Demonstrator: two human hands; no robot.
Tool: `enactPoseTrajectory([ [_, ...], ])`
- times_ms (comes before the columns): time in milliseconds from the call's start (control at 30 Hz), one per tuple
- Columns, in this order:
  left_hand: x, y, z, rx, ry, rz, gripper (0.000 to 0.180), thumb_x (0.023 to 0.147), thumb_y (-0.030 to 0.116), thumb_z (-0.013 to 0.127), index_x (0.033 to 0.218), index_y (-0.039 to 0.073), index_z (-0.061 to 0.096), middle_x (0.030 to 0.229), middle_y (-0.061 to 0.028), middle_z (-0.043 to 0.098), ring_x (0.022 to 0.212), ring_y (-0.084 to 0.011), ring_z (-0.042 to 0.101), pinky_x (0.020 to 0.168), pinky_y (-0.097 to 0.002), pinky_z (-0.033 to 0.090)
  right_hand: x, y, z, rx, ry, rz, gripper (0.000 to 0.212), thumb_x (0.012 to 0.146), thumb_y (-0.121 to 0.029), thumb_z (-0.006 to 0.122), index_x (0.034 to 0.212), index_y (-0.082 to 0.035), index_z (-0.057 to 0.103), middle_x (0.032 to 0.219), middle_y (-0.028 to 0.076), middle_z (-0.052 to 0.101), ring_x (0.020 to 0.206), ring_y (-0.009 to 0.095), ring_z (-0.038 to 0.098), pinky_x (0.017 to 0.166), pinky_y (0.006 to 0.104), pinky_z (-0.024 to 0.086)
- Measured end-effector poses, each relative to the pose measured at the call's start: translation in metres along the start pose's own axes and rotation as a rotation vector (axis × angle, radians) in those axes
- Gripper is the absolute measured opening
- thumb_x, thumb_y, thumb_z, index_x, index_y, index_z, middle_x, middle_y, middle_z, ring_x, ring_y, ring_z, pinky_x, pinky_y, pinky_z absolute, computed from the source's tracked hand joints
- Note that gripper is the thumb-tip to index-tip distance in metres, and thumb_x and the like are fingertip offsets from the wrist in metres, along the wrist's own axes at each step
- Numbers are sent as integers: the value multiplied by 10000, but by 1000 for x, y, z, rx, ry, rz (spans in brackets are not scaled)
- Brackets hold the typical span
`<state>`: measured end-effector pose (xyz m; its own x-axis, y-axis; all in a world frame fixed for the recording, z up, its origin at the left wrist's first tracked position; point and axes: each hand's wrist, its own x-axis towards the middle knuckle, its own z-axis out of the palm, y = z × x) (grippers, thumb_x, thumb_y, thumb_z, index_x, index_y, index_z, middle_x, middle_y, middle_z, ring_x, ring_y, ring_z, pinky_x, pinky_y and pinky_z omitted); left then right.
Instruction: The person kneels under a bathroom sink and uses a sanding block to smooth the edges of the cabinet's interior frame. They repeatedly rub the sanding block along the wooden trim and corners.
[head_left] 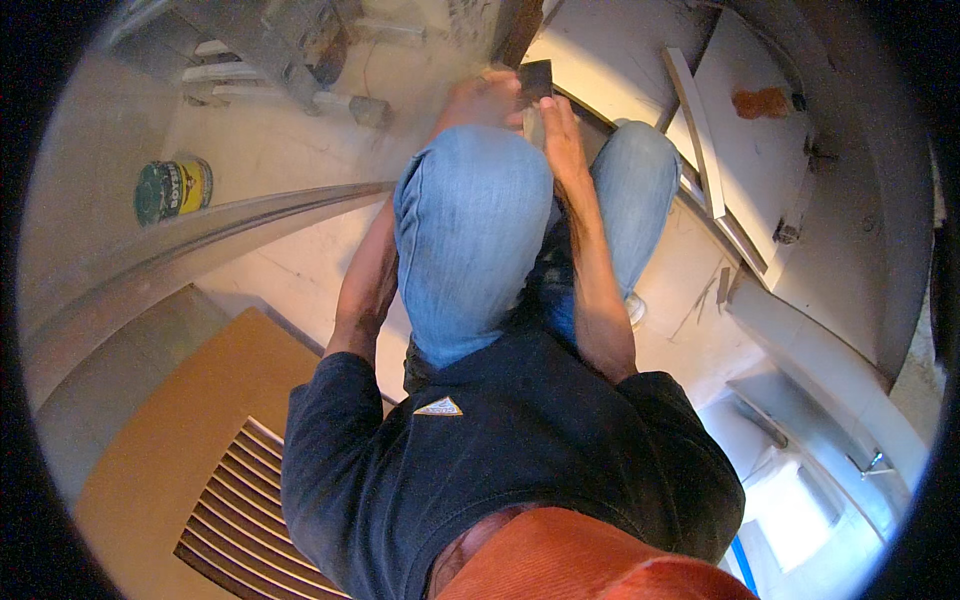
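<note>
Beyond my raised knees, both hands meet at a small dark, flat, square piece [536,78]. My left hand [485,98], slightly blurred, closes on the left side of this piece. Long fingers of my right hand [563,135] reach up to its lower edge and pinch there. Between the two hands shows a narrow pale part [533,126]; whether it belongs to the dark piece I cannot tell. My left knee [475,185] hides part of the left forearm and wrist.
A green and yellow tin [174,190] stands at the left, behind a curved edge [250,212]. Nearer lies a brown panel [190,420] with a slatted grille [250,500]. To the right are a white strip [697,130] and an orange-brown object [762,102] on a pale panel.
</note>
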<state>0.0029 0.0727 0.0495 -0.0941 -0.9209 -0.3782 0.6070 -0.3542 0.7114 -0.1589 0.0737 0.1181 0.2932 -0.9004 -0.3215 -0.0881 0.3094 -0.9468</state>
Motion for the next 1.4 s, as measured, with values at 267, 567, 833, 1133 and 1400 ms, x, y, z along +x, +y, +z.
enactPoseTrajectory([
  [267, 9, -6, -7, -197, -195, -89, 150, 948, 183, 725, 1043, 179, 609, 1016, -41, 693, 942, -213, 681, 692, -444, 576, -23, -9, -47, 276, -306, 18, 622, 1028, -369, 538, 1522, -33, 363, 1326, 184, 624, 1216, 282, 611, 1055, 378, 468],
  [567, 7, 1, 20, -279, -101, 89, 111, 944, 178, 723, 1000, 151, 631, 1025, -17, 698, 965, -175, 681, 827, -353, 554, -58, 45, -20, -226, 6, -371, 958, 790, -166, 823, 1571, -19, 288, 1568, 166, 400, 1432, 300, 401, 1182, 414, 326],
  [833, 11, -1, 10, 668, 4, 237, 270, 1043, 275, 553, 1197, 65, 627, 1224, -126, 655, 1056, -258, 654, 891, -400, 523, 10, 8, 34, -103, 277, -533, 611, 995, -291, 624, 1499, -12, 421, 1272, 177, 648, 1092, 307, 657, 955, 426, 508],
  [1133, -39, 38, 36, 830, -90, 716, 494, 967, 5, 616, 1438, 84, 492, 1353, -107, 604, 1257, -242, 586, 1109, -363, 424, 20, -7, 33, -267, 484, -725, 413, 1002, -204, 574, 1380, -45, 526, 1200, 212, 636, 1089, 385, 644, 936, 452, 502],
  [1400, -44, 53, 52, 961, -82, 830, 636, 896, -4, 581, 1509, 73, 431, 1523, -163, 470, 1385, -297, 483, 1178, -391, 344, 28, -33, 33, -386, 497, -795, 360, 1004, -161, 559, 1311, 24, 525, 1158, 245, 621, 1060, 420, 627, 896, 461, 508],
])
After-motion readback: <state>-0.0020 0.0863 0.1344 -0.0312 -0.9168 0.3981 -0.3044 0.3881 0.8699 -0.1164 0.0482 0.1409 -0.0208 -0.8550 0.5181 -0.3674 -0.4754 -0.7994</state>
